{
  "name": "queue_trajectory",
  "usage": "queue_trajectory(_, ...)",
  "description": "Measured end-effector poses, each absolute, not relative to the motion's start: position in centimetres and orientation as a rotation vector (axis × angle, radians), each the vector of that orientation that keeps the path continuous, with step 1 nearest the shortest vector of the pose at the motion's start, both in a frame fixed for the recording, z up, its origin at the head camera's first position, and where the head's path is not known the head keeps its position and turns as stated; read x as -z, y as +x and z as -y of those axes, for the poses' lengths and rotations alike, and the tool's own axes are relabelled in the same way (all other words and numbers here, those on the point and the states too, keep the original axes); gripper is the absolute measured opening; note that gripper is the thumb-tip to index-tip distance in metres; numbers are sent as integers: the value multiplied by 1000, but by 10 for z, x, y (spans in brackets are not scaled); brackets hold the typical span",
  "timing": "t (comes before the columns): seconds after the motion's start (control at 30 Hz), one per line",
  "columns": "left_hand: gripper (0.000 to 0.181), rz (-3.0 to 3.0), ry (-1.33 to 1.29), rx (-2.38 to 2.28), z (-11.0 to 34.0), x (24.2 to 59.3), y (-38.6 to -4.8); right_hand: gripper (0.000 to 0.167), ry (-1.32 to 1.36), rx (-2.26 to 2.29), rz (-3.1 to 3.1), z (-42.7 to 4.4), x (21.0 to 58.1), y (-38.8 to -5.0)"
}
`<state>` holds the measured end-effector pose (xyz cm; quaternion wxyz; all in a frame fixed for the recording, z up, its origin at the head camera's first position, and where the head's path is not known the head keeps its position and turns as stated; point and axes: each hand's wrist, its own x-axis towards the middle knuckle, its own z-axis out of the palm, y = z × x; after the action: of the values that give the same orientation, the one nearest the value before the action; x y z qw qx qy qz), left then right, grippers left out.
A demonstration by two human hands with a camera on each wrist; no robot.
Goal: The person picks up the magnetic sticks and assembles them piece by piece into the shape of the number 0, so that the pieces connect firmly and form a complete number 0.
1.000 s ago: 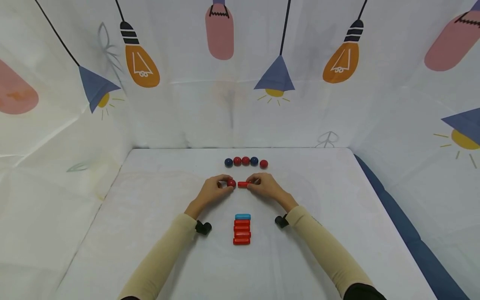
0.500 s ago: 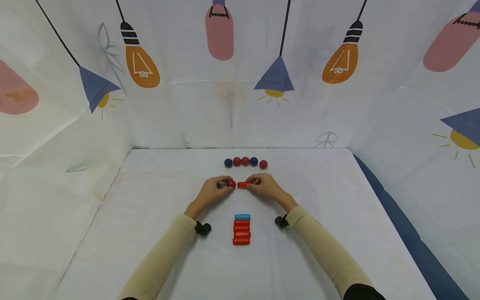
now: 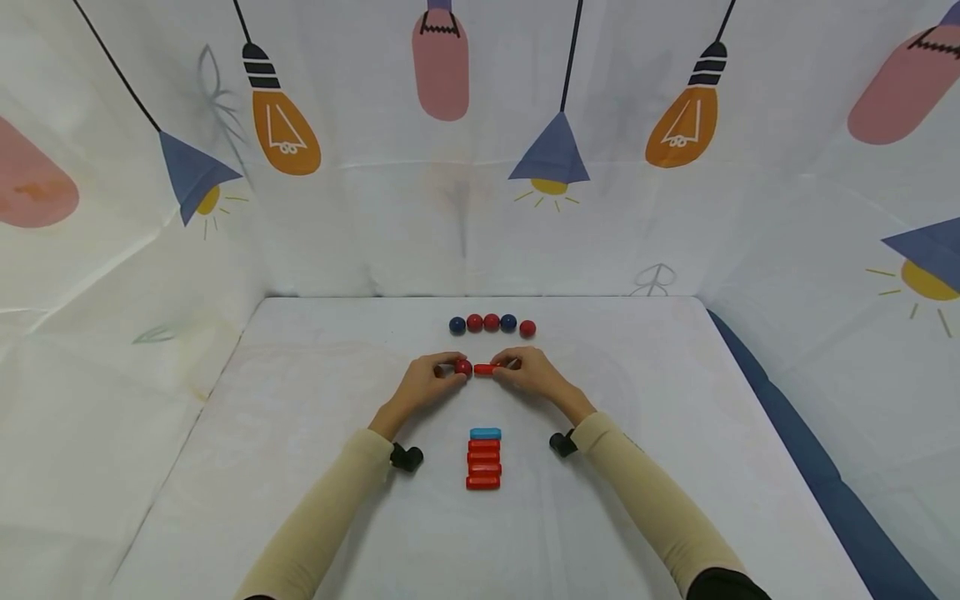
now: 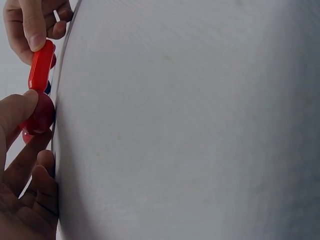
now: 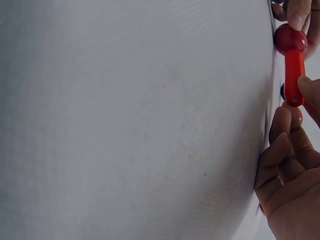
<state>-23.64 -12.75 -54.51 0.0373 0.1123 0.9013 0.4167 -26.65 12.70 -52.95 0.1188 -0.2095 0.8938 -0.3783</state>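
Between thumb and fingers, my left hand (image 3: 427,382) pinches a dark red ball (image 3: 463,367) near the middle of the white table. My right hand (image 3: 531,372) pinches the right end of a short red rod (image 3: 483,369), which lies level and points at the ball. In the right wrist view the rod (image 5: 294,75) meets the ball (image 5: 290,39) end-on, or nearly so; whether they touch is hard to tell. The left wrist view also has the rod (image 4: 41,67) right against the ball (image 4: 42,114).
Behind the hands, a row of red and dark blue balls (image 3: 491,322) lies near the table's far edge. Closer to the person, several red rods (image 3: 483,458) lie stacked side by side, a blue rod (image 3: 486,433) at their far end. White printed cloth (image 3: 405,225) hangs behind the table (image 3: 315,517).
The small gap between the red rod and the red ball has narrowed, the rod's free end edging left. Both hands stay almost in place and keep their grip.
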Motion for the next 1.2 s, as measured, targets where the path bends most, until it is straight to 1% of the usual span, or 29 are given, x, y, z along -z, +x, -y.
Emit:
queue_trajectory(0.53,40,-2779,372,-1302,127,548,-235,23,-614,1108,-2628,-126,530,-264)
queue_trajectory(0.9,43,-2786,356,-1310,127,548,-232,23,-618,1115,-2624,-127,529,-263)
queue_trajectory(1.2,41,-2783,349,-1310,127,549,-232,28,-649,1155,-2634,-132,521,-265)
